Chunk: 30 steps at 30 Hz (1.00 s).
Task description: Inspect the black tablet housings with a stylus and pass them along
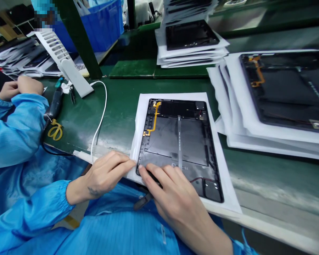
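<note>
The left hand (103,173) comes in low, fingers together at the near-left corner of the tablet shell (163,136); whether they pinch anything I cannot tell. The right hand (175,194) arches over the near edge, fingers closed around a dark tool (143,202). The shell lies on paper (141,117) at the tabletop's (119,106) front edge, with room leftward to a white cable (105,99); a paper stack (239,117) stands close right.
</note>
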{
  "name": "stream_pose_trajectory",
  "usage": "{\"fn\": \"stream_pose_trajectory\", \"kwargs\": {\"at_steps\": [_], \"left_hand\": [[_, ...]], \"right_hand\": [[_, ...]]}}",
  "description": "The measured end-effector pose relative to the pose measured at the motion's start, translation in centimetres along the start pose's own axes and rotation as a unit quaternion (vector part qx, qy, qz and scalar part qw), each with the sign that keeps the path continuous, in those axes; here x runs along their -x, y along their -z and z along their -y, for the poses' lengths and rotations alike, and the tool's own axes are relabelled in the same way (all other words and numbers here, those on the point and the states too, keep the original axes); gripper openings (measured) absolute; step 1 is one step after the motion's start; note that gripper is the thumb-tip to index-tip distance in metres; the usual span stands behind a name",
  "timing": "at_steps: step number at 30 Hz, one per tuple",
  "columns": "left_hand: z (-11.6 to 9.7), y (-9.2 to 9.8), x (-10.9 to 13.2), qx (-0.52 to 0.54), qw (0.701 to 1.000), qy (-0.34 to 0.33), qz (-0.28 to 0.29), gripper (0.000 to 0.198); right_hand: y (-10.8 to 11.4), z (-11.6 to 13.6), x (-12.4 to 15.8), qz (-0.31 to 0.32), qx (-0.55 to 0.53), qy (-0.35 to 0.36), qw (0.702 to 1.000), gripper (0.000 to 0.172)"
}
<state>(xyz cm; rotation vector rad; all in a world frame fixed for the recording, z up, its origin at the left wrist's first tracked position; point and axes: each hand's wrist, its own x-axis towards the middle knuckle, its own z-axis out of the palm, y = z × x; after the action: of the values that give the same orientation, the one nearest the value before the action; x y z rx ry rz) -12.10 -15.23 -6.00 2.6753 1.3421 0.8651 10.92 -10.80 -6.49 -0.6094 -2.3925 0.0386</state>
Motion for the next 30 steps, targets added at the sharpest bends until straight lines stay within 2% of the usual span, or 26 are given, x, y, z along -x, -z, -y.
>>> {"fn": "stream_pose_trajectory", "kwargs": {"at_steps": [4,10,11,14,16,18,20,24,27,30], "left_hand": [[-0.1,0.1,0.2,-0.026,0.999,-0.040,0.021,0.036],[-0.6,0.7,-0.9,-0.078,0.992,-0.094,0.016,0.031],[-0.7,0.7,-1.0,-0.093,0.990,-0.101,0.017,0.031],[-1.0,0.7,-1.1,-0.150,0.980,-0.125,0.033,0.026],[-1.0,0.6,-1.1,-0.166,0.976,-0.135,0.039,0.023],[-0.7,0.6,-1.2,-0.132,0.984,-0.117,0.036,0.022],[-0.2,0.4,-1.4,-0.059,0.995,-0.072,0.028,0.026],[0.8,0.0,-1.9,0.043,0.999,0.015,-0.003,0.033],[1.4,-0.2,-2.2,0.082,0.996,0.011,0.021,0.037],[1.7,0.0,-2.4,0.103,0.993,-0.023,0.055,0.040]], "right_hand": [[-0.1,-0.2,0.1,0.019,0.005,0.013,1.000,0.041],[0.5,-0.1,0.1,0.027,-0.024,-0.007,0.999,0.030],[0.9,-0.2,0.0,0.033,-0.038,-0.014,0.999,0.035],[2.4,-0.8,-0.4,0.053,-0.044,-0.036,0.997,0.061],[3.1,-1.3,-0.8,0.063,0.006,-0.030,0.998,0.065],[3.5,-1.8,-1.0,0.065,0.066,-0.014,0.996,0.052],[3.5,-2.0,-1.0,0.063,0.085,-0.001,0.994,0.037],[3.3,-2.1,-0.9,0.088,0.012,-0.020,0.996,0.028],[3.4,-2.0,-0.8,0.117,-0.038,-0.058,0.991,0.024],[3.3,-2.0,-0.8,0.101,-0.051,-0.055,0.992,0.022]]}}
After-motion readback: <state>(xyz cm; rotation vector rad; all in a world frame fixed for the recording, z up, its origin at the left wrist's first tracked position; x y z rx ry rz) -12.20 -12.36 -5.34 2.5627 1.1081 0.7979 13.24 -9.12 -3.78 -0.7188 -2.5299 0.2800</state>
